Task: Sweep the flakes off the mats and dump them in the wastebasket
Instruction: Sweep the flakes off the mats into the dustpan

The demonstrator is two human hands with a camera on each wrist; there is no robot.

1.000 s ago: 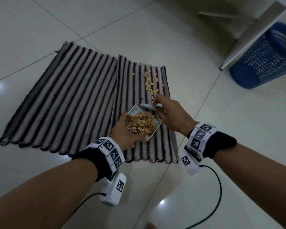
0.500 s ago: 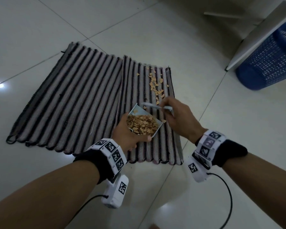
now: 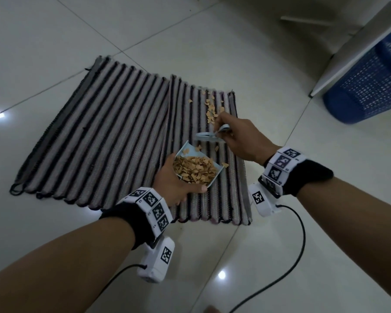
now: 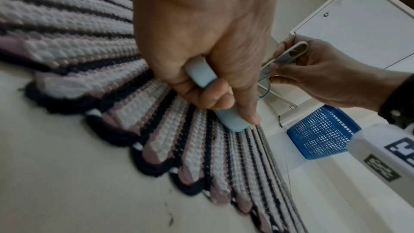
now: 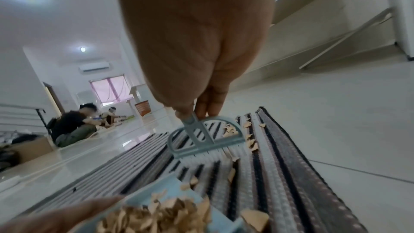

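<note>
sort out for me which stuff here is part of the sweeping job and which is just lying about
Part of the job:
- mats
- loose flakes
- dustpan, in the left hand
- small brush, in the right hand
- blue wastebasket

Just lying about:
- white furniture panel
- orange basket far off

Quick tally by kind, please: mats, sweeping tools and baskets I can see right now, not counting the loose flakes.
Mats: 2, the left mat and the right mat
Sweeping tools: 2, the dustpan gripped by the left hand, the hand brush pinched by the right hand
Baskets: 1, the blue wastebasket
Total: 5
</note>
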